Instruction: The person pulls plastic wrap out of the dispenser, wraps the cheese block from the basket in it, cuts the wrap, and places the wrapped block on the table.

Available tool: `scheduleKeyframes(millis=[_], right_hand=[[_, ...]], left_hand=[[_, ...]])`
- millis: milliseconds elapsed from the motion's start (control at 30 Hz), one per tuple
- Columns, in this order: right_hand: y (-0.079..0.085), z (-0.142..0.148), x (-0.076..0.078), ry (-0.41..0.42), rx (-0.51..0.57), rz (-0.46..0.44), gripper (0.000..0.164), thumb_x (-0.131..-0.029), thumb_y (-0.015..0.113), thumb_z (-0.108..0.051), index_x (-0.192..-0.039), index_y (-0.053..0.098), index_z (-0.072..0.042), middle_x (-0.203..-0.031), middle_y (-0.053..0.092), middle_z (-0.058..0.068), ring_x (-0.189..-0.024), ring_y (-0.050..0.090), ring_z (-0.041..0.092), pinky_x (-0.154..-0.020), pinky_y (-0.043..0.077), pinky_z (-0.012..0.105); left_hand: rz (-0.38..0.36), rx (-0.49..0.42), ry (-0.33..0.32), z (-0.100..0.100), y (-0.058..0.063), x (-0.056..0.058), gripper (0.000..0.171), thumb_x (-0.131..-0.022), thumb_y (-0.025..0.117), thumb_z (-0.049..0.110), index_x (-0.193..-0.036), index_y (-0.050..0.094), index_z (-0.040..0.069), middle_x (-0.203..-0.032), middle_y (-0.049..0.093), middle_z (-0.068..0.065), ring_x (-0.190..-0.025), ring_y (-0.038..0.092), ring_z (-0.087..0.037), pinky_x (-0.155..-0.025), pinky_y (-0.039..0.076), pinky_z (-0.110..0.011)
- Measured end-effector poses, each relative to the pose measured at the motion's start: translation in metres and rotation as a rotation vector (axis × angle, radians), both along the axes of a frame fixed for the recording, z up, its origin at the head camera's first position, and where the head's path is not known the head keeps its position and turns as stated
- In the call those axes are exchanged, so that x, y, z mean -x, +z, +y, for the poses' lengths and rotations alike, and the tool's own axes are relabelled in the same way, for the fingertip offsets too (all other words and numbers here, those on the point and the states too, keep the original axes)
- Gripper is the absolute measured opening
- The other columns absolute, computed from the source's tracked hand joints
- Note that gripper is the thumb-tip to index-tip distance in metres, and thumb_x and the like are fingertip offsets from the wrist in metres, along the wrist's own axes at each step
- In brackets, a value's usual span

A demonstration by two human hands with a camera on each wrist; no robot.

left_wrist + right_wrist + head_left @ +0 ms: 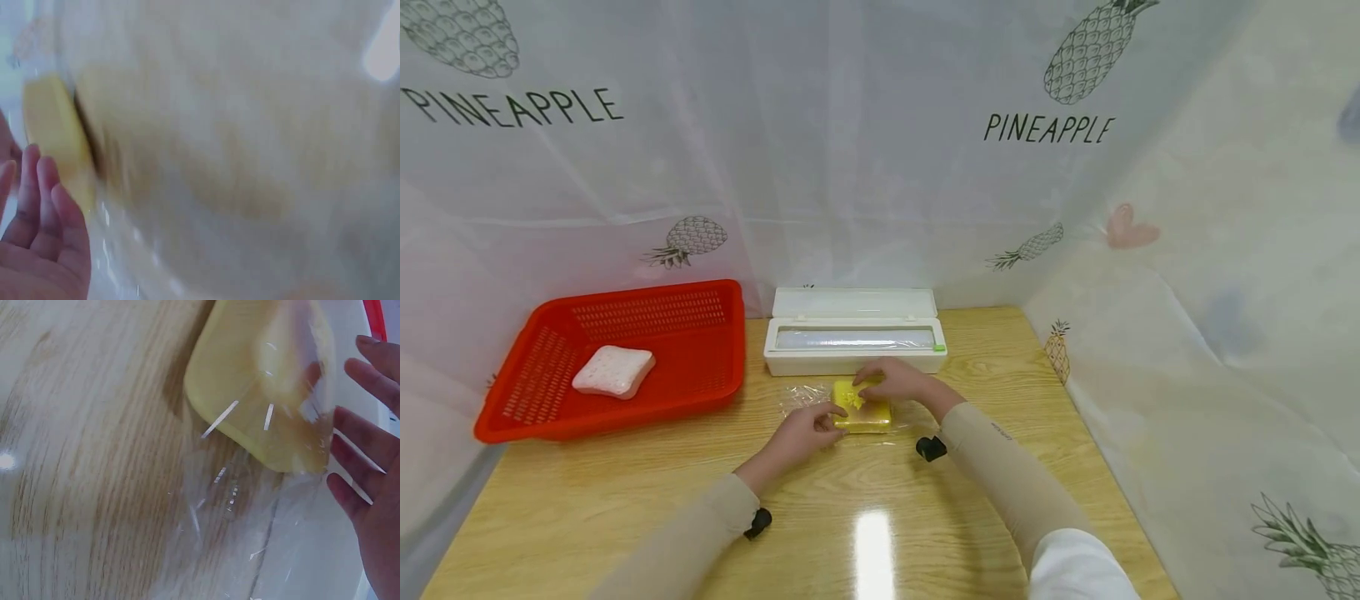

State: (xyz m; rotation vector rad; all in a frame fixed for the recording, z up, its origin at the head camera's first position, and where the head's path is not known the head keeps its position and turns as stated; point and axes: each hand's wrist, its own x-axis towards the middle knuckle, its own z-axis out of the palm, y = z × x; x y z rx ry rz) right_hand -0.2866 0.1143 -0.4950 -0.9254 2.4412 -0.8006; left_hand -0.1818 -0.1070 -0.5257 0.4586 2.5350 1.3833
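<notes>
A yellow rectangular block (872, 417) with rounded corners lies on the table, covered by clear plastic film (206, 506) that spreads out past its edges. At the block's left side, my left hand (801, 433) touches it with fingertips; in the left wrist view its fingers (47, 200) look fairly straight beside the block (53, 119). My right hand (895, 382) reaches over the block's upper right part. The right wrist view shows its fingers (362, 434) extended along the film-covered edge. The left wrist view is blurred.
Just behind the block stands a white film dispenser box (857, 365) with its lid (856, 302) raised and a roll of film (857, 338) inside. To the left, a red plastic basket (730, 358) holds a pinkish-white block (613, 372). Printed curtains (865, 167) hang behind the wooden table (820, 517).
</notes>
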Motion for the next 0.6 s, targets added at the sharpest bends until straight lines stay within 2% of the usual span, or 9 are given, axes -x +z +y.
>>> scheduleKeyframes(millis=[100, 200, 333, 467, 600], right_hand=[[0.002, 0.000, -0.002, -0.004, 0.002, -0.040, 0.026, -0.091, 0.068, -0.025, -0.114, 0.071, -0.016, -0.124, 0.063, -0.001, -0.123, 0.052, 0.023, -0.104, 0.039, 0.045], [0.002, 0.001, -0.004, 0.003, 0.000, -0.040, 0.023, -0.090, 0.069, -0.026, -0.112, 0.072, -0.018, -0.120, 0.063, -0.004, -0.119, 0.054, 0.020, -0.102, 0.041, 0.043], [0.006, 0.001, -0.010, 0.046, -0.001, -0.005, 0.022, -0.088, 0.072, -0.023, -0.109, 0.073, -0.019, -0.116, 0.063, -0.005, -0.114, 0.054, 0.017, -0.099, 0.043, 0.040], [0.015, 0.004, -0.020, 0.080, 0.025, -0.007, 0.023, -0.088, 0.072, -0.017, -0.111, 0.074, -0.014, -0.112, 0.060, -0.001, -0.109, 0.053, 0.018, -0.095, 0.045, 0.037], [0.022, 0.010, -0.028, 0.064, 0.094, -0.068, 0.023, -0.089, 0.071, -0.014, -0.112, 0.073, -0.011, -0.110, 0.056, 0.000, -0.104, 0.052, 0.019, -0.092, 0.048, 0.035]], left_hand=[[-0.096, -0.116, -0.009, 0.010, -0.005, -0.014, 0.036, -0.090, 0.072, 0.020, -0.122, 0.064, 0.005, -0.086, 0.070, -0.007, -0.074, 0.065, -0.024, -0.063, 0.052, -0.031], [-0.131, -0.153, 0.010, 0.019, -0.008, -0.025, 0.047, -0.091, 0.071, 0.020, -0.133, 0.057, 0.005, -0.096, 0.070, -0.010, -0.085, 0.067, -0.028, -0.069, 0.054, -0.036], [-0.157, -0.157, 0.077, 0.027, -0.013, -0.034, 0.060, -0.091, 0.071, 0.022, -0.144, 0.047, 0.010, -0.113, 0.066, -0.013, -0.097, 0.065, -0.027, -0.076, 0.055, -0.039], [-0.156, -0.145, 0.123, 0.031, -0.018, -0.041, 0.064, -0.090, 0.072, 0.024, -0.147, 0.044, 0.014, -0.125, 0.061, -0.016, -0.099, 0.064, -0.024, -0.076, 0.055, -0.036], [-0.085, -0.113, 0.208, 0.029, -0.015, -0.045, 0.056, -0.088, 0.074, 0.023, -0.140, 0.054, 0.019, -0.125, 0.061, -0.011, -0.099, 0.063, -0.023, -0.077, 0.054, -0.036]])
